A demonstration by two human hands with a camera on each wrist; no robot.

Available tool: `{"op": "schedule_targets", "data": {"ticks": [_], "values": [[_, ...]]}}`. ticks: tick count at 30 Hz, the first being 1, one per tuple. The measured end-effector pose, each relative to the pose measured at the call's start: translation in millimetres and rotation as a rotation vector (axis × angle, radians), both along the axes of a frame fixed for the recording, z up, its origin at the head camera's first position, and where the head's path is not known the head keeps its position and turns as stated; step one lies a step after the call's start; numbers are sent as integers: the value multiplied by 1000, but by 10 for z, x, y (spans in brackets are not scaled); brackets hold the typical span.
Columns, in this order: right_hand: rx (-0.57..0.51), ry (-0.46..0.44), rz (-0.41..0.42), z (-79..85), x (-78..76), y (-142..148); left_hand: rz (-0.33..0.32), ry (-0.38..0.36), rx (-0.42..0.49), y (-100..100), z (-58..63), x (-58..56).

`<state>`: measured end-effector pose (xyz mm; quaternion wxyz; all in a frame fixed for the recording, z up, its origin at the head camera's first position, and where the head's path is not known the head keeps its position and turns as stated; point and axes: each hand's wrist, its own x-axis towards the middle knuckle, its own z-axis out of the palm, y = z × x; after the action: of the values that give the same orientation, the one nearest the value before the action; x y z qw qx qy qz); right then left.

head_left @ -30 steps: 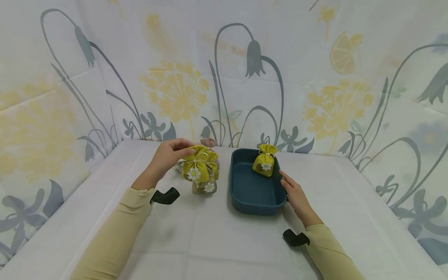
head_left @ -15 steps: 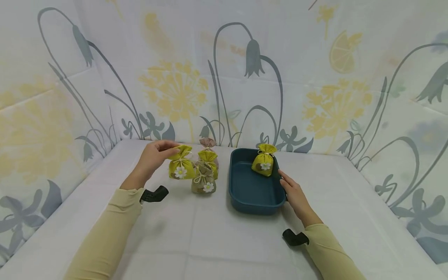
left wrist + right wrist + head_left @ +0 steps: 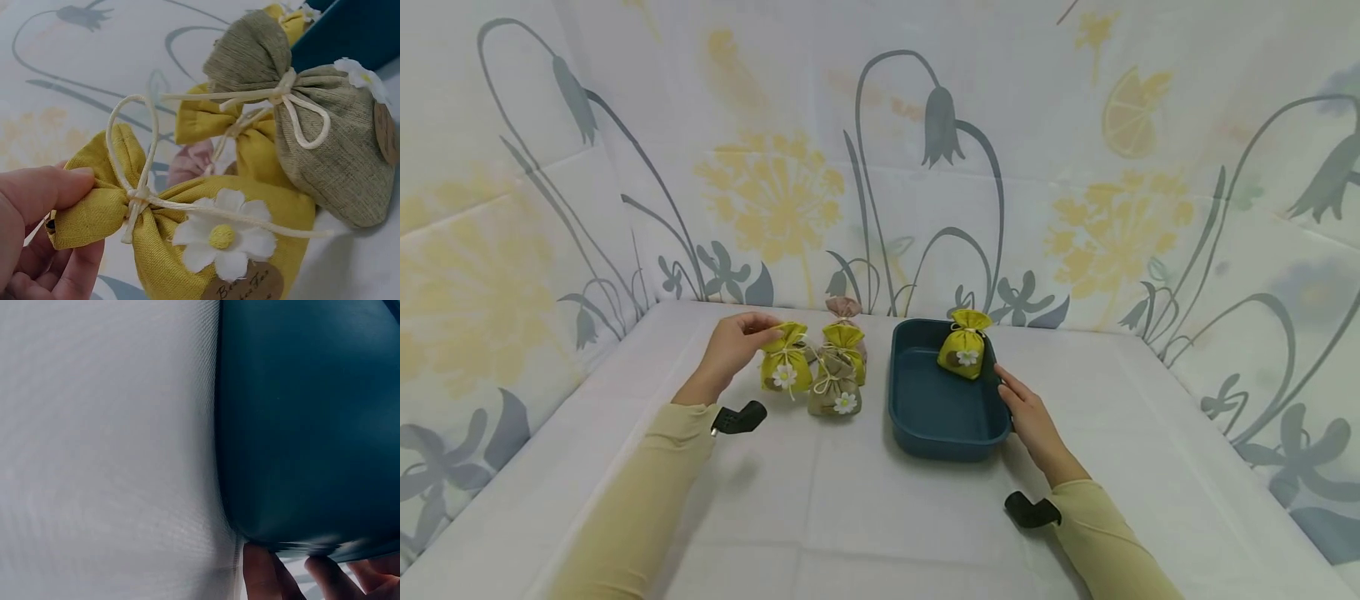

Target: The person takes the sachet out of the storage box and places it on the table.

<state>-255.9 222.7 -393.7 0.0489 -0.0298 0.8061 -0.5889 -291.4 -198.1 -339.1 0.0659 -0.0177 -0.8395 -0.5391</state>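
My left hand (image 3: pixel 733 350) pinches the gathered neck of a yellow drawstring pouch (image 3: pixel 231 194), which bears a white cloth daisy and a round brown tag. The pouch hangs close over the table, left of a group of others. Beside it stand a grey-green pouch (image 3: pixel 835 392), a second yellow pouch (image 3: pixel 847 342) and a pink pouch (image 3: pixel 844 308) behind. My right hand (image 3: pixel 1033 421) holds the right side of a deep dark teal tray (image 3: pixel 951 442), its fingertips (image 3: pixel 259 569) at the outer wall. Inside the tray, at the far right corner, sits another yellow pouch (image 3: pixel 962 350).
A white cloth covers the table (image 3: pixel 850 517). Behind and on both sides rises a curtain (image 3: pixel 700 125) printed with grey and yellow flowers. A dark wrist device (image 3: pixel 1032 510) juts from the right sleeve and another (image 3: pixel 739 417) from the left.
My left hand has carried the yellow pouch leftward, away from in front of the group, then lowered it slightly. The grey-green pouch now shows fully. My right hand and the tray stay in place.
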Motion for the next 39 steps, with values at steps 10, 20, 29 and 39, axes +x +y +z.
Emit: {"op": "schedule_targets", "data": {"ticks": [10,20,29,39], "values": [[4,-4,0,-11,-7,1,91,75,-90,138,-140,-104],[8,-1,-5,0,2,-9,94,90,-132,190,-191,-147],[6,4,-2,-4,4,0,56,118,-156,214,-15,-148],[7,9,0,0,0,-1,-8,100,-61,370,160,-116]]}}
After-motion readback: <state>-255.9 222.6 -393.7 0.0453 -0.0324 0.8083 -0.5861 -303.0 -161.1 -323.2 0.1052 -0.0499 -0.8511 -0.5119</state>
